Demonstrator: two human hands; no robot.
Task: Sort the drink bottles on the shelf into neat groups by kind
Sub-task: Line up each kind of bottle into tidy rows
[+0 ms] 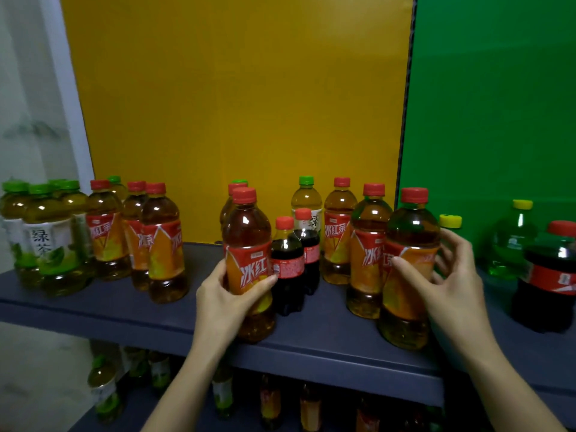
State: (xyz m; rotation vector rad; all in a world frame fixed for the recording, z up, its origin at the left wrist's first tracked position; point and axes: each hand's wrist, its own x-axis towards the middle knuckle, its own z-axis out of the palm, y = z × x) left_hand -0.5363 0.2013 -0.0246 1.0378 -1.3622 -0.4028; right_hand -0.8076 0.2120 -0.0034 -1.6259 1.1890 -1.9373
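My left hand (229, 294) grips a red-capped iced tea bottle (247, 244) standing near the front of the grey shelf (311, 341). My right hand (448, 275) wraps around another iced tea bottle (408, 244) at the front right, thumb on its label. Two small cola bottles (288, 263) stand between them. Further iced tea bottles (367, 244) and one green tea bottle (307, 201) stand behind. At the left are several green tea bottles (46, 238) and three iced tea bottles (163, 241).
A large cola bottle (551, 275) and yellow-capped green soda bottles (511, 238) stand at the far right. Yellow (243, 104) and green (492, 104) panels back the shelf. A lower shelf (187, 410) holds more bottles. Bare shelf surface lies left of my left hand.
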